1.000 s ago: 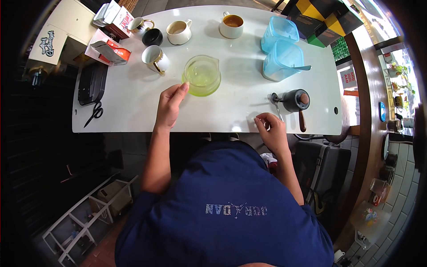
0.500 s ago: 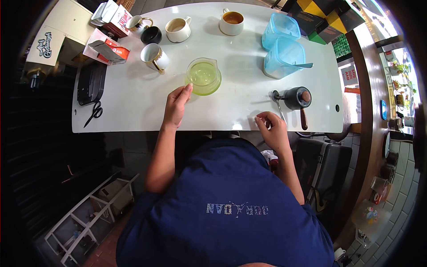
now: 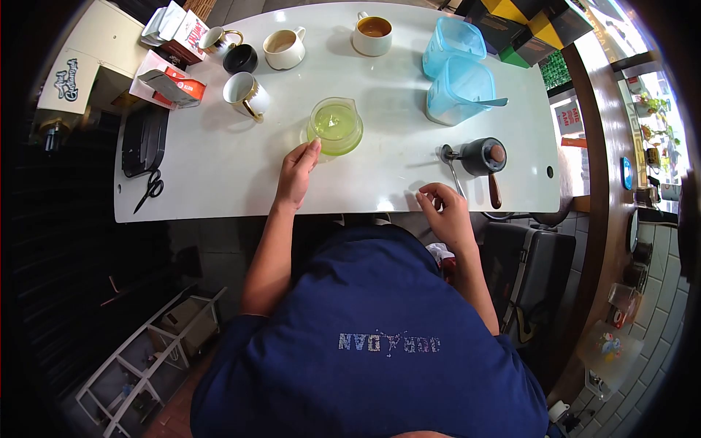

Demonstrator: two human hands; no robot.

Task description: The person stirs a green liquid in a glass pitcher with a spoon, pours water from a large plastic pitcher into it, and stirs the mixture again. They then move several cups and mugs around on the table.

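Observation:
A glass pitcher (image 3: 336, 128) of pale green liquid is on the white table (image 3: 350, 186), its spout toward the far right. My left hand (image 3: 298, 171) is closed at its near left side, thumb and fingers pinched on the glass. Over the front edge of the table, my right hand (image 3: 444, 209) hangs with curled fingers apart and nothing in them. Beyond it lie a metal spoon (image 3: 454, 169) and a dark grey pot (image 3: 480, 156) with a brown handle.
Mugs (image 3: 285, 50) (image 3: 246, 95) (image 3: 372, 35) and a black cup (image 3: 240, 59) stand at the back left and centre. Two blue containers (image 3: 456, 91) are at the back right. Scissors (image 3: 152, 188) and a black case (image 3: 145, 139) lie left; boxes (image 3: 171, 84) stand behind.
The camera view has shifted slightly, so the table things appear a little further left. My left hand and the pitcher sit slightly further right relative to the table. My right hand looks much the same.

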